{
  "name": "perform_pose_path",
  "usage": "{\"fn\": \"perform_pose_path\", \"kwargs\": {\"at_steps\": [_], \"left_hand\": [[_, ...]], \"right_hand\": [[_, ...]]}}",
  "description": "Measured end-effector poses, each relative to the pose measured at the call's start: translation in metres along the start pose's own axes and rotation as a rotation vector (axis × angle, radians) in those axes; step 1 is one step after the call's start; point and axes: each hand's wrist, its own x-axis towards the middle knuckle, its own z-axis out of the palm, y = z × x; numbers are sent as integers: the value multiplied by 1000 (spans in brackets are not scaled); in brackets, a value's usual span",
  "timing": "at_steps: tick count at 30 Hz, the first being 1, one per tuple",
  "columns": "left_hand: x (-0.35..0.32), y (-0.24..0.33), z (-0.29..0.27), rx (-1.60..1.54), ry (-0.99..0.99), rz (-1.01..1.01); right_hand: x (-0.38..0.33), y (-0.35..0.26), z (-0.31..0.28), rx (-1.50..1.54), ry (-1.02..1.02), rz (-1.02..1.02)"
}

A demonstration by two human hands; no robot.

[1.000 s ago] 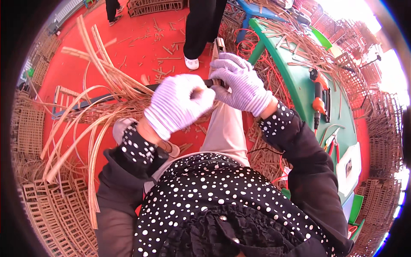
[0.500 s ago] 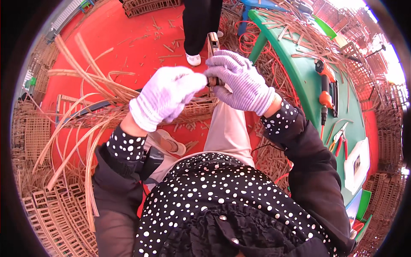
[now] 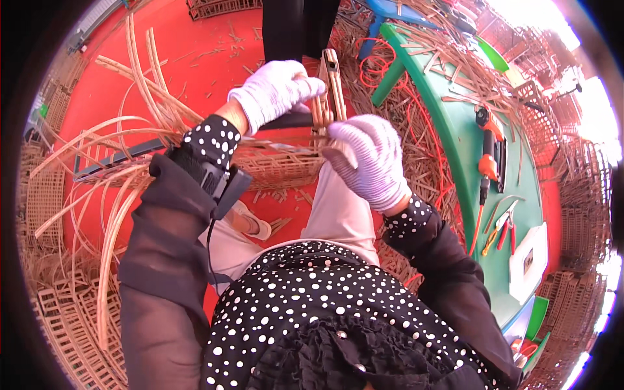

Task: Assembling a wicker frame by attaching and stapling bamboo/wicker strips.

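My left hand (image 3: 276, 91), in a white glove, is closed around the side of a narrow upright rattan frame (image 3: 330, 81) held above my knees. Lower and to the right, my gloved right hand (image 3: 372, 161) pinches a thin cane strip (image 3: 286, 147) that runs leftward across a woven rattan panel (image 3: 273, 170) lying over my lap. A dark bar (image 3: 117, 157) lies along the panel's far edge and passes under my left hand. The hands are a short way apart.
Long loose canes (image 3: 123, 136) fan over the red floor at left, with woven panels (image 3: 52, 312) stacked below. At right, a green table (image 3: 455, 130) holds an orange power tool (image 3: 484, 153), pliers (image 3: 504, 227) and a white box (image 3: 530, 260). A person's black-trousered legs (image 3: 299, 26) stand ahead.
My hands, together at the frame before, have come apart: the left moved up along the upright frame and the right dropped lower, drawing the cane strip with it.
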Motion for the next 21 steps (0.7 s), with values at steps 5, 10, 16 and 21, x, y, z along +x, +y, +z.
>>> {"fn": "perform_pose_path", "kwargs": {"at_steps": [5, 10, 16, 21], "left_hand": [[-10, -14, 10, -11, 131, 285], [-19, -16, 10, 160, 213, 324], [-25, -20, 11, 147, 579, 579], [-65, 5, -2, 166, -194, 385]], "right_hand": [[29, -6, 3, -70, -59, 191], [63, -10, 3, 74, -307, 460], [51, -28, 4, 225, 57, 358], [47, -23, 4, 94, 120, 257]]}}
